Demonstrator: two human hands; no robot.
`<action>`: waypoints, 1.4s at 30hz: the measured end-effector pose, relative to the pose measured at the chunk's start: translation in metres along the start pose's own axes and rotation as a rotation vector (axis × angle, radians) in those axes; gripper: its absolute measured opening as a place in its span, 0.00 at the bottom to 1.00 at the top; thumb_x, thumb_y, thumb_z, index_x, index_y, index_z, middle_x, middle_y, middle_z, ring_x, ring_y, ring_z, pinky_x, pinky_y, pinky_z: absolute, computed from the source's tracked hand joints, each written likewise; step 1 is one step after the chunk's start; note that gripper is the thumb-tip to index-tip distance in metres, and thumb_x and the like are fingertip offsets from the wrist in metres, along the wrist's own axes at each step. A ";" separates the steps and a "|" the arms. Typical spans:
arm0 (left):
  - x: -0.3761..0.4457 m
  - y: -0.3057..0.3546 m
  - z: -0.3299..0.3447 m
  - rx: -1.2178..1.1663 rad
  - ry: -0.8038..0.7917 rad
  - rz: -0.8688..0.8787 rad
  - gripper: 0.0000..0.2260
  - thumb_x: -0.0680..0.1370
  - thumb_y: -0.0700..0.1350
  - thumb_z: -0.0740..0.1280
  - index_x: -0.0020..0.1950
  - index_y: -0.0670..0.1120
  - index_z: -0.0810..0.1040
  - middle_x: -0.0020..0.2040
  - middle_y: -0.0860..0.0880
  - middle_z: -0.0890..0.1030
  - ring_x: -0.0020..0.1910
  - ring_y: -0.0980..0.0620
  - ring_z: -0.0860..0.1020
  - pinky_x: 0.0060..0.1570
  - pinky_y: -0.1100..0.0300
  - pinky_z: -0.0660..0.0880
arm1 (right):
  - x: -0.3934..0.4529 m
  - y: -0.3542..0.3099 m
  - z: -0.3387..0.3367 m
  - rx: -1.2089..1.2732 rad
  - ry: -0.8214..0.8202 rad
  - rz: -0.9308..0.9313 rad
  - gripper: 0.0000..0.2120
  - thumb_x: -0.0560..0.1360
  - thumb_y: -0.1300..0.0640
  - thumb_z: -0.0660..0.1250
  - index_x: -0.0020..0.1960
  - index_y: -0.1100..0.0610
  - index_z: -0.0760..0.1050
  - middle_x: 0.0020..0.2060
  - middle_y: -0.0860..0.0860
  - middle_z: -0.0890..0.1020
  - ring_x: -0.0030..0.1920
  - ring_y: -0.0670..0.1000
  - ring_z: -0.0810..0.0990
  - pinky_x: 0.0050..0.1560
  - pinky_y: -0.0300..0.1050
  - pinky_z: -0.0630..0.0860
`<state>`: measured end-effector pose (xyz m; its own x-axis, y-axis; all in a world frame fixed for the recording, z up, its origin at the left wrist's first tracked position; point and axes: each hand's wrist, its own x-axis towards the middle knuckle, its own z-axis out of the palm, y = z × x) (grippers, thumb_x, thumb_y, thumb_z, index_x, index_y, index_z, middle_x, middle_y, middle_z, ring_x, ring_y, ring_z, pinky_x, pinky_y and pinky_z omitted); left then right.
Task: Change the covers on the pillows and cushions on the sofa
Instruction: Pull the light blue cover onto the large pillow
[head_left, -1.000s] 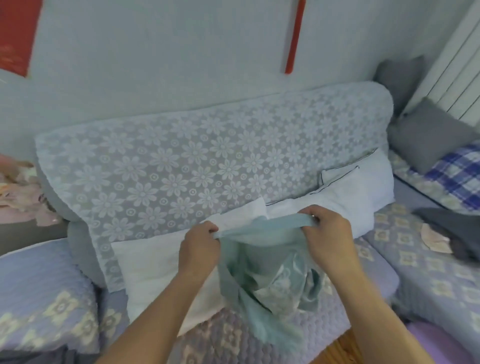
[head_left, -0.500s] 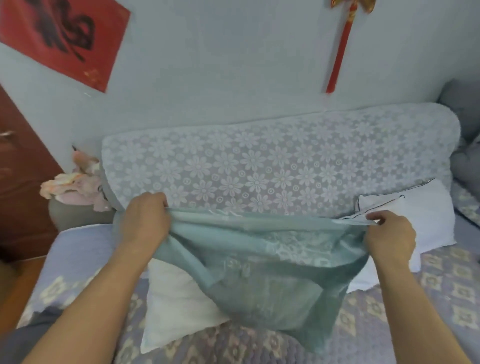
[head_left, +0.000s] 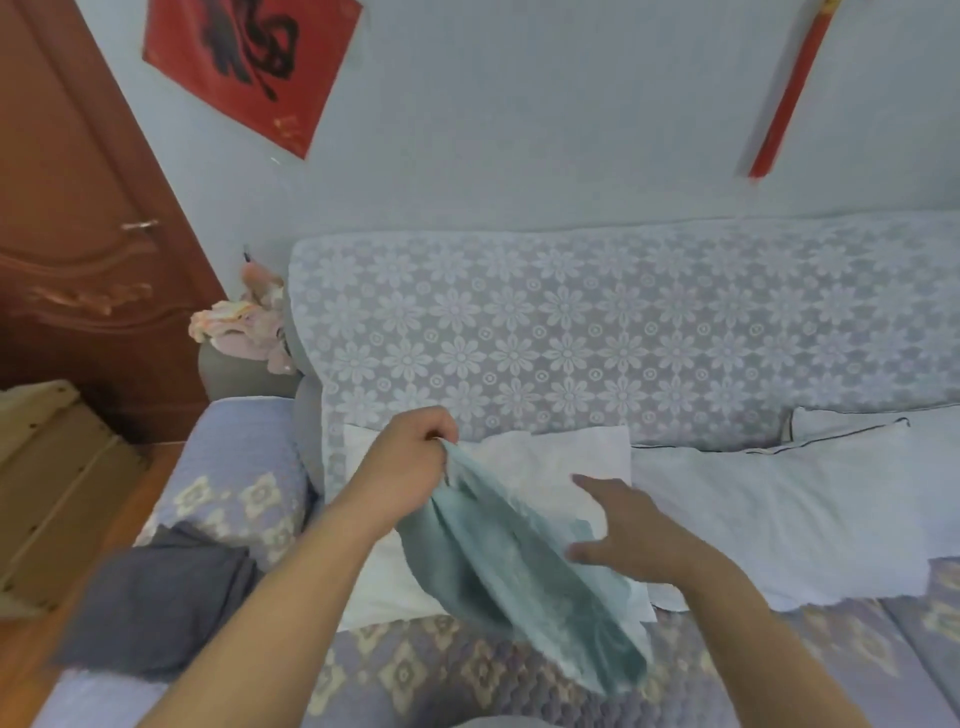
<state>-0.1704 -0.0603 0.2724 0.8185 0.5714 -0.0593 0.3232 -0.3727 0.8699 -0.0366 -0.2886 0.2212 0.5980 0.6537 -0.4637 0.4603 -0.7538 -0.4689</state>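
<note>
The left hand (head_left: 402, 465) grips one bunched end of a pale teal pillow cover (head_left: 524, 566), with the fingers curled round the fabric. The cover hangs from this grip and runs diagonally down and to the right, ending over the front of the sofa seat (head_left: 415, 670). The right hand (head_left: 631, 535) holds nothing. Its fingers are spread and relaxed, and it lies over the middle of the hanging cover; whether it touches the fabric cannot be determined.

Behind the cover, a bare white pillow (head_left: 561, 462) leans against the sofa backrest (head_left: 571, 332), which is draped in white floral lace. The cover hides the middle of this pillow. A second white pillow (head_left: 779, 514), edged with dark piping, lies just beside the first on its right and extends to the right frame edge.

The seat carries a quilted lavender throw with pale diamond motifs. A folded dark grey cloth (head_left: 150, 603) rests on the left part of the seat, near the left forearm. A small heap of pink and white fabric (head_left: 244, 327) sits on the left sofa arm.

A brown wooden door (head_left: 78, 208) stands left of the sofa. A red paper square with black calligraphy (head_left: 249, 62) and a red hanging ornament (head_left: 784, 98) are fixed to the pale wall above the backrest.
</note>
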 end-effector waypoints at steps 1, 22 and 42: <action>-0.005 0.008 0.011 0.048 -0.005 0.085 0.18 0.67 0.27 0.55 0.31 0.49 0.73 0.27 0.57 0.71 0.27 0.60 0.66 0.29 0.65 0.61 | -0.005 -0.034 0.006 0.182 -0.043 -0.171 0.34 0.74 0.48 0.74 0.74 0.41 0.61 0.69 0.36 0.68 0.70 0.39 0.68 0.67 0.35 0.65; -0.019 0.032 -0.022 0.020 0.121 0.164 0.10 0.80 0.42 0.65 0.50 0.59 0.76 0.39 0.51 0.80 0.32 0.54 0.73 0.32 0.59 0.70 | -0.012 -0.088 -0.080 0.445 0.759 -0.341 0.26 0.73 0.72 0.55 0.55 0.47 0.80 0.48 0.41 0.80 0.49 0.44 0.77 0.49 0.33 0.70; -0.022 0.057 -0.011 0.297 -0.370 -0.044 0.17 0.69 0.63 0.75 0.54 0.60 0.77 0.46 0.61 0.83 0.44 0.62 0.80 0.46 0.63 0.75 | 0.004 -0.069 -0.085 -0.108 0.528 -0.194 0.08 0.70 0.64 0.60 0.37 0.53 0.73 0.37 0.49 0.78 0.40 0.55 0.78 0.42 0.50 0.76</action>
<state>-0.1751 -0.0861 0.3281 0.8978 0.3129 -0.3098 0.4388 -0.5778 0.6882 -0.0107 -0.2398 0.3158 0.7295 0.6799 0.0745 0.6424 -0.6438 -0.4156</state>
